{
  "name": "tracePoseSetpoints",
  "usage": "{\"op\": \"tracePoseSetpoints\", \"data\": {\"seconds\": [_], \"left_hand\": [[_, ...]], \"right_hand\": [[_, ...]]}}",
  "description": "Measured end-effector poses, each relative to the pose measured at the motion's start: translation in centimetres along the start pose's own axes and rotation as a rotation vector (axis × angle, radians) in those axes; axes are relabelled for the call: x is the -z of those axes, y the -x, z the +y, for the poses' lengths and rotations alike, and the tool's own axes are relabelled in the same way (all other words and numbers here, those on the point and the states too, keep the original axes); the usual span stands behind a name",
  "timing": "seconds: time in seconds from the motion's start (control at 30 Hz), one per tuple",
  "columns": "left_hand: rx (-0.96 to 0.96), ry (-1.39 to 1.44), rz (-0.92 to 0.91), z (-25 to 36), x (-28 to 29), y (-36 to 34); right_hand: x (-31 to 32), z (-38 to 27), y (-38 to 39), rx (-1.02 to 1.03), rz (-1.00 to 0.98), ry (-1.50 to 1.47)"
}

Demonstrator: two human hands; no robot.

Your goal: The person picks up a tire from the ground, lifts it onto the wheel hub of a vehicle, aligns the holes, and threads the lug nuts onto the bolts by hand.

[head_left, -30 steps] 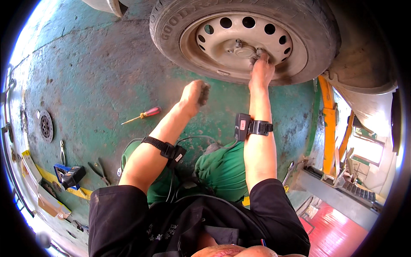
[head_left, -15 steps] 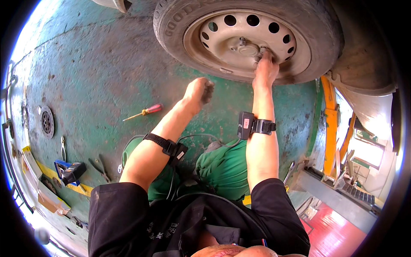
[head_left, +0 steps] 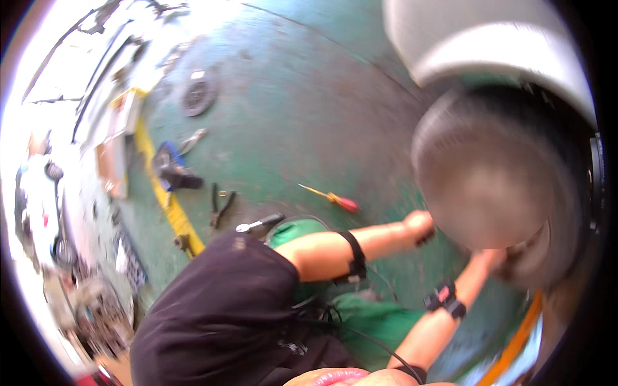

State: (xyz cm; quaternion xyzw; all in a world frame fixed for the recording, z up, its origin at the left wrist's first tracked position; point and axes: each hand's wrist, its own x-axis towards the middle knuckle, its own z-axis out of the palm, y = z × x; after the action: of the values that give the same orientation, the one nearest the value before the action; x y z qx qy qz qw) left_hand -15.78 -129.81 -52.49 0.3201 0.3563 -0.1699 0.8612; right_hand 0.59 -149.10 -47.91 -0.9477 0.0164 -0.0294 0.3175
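The car wheel (head_left: 492, 186) stands at the right, its tyre and steel rim smeared so that holes and nuts do not show. My right hand (head_left: 490, 258) reaches to its lower edge; blur hides the fingers and whatever they may touch. Just left of the tyre is my left hand (head_left: 421, 226), curled closed with darkened fingers; what it holds, if anything, is hidden. On the floor left of that hand lies a screwdriver (head_left: 336, 200) with a red and yellow handle.
A white car body panel (head_left: 496, 45) arches over the wheel. Leftward on the green floor lie a ratchet wrench (head_left: 261, 223), pliers (head_left: 221, 206), a blue and black tool (head_left: 174, 168) and a round disc (head_left: 198, 95). A yellow line (head_left: 168, 199) runs past an open carton (head_left: 116, 151).
The view has swung left, so wheel and hands now sit farther right and more floor shows at left. The wheel, clear before, is blurred. My right hand was at the wheel's centre nuts.
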Motion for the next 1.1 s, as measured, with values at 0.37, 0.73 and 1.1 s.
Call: {"op": "tracePoseSetpoints", "data": {"seconds": [0.37, 0.73, 1.1], "left_hand": [[0.024, -0.014, 0.048, 0.3, -0.8, 0.6], [0.013, -0.028, 0.052, 0.5, -1.2, 0.9], [-0.008, -0.018, 0.065, 0.9, -1.4, 2.5]], "right_hand": [[0.8, -5.0, 2.5, -0.152, 0.238, -0.418], [1.3, -4.4, 1.9, -0.455, 0.216, -0.52], [1.8, -8.5, 4.5, -0.386, 0.203, -0.573]]}}
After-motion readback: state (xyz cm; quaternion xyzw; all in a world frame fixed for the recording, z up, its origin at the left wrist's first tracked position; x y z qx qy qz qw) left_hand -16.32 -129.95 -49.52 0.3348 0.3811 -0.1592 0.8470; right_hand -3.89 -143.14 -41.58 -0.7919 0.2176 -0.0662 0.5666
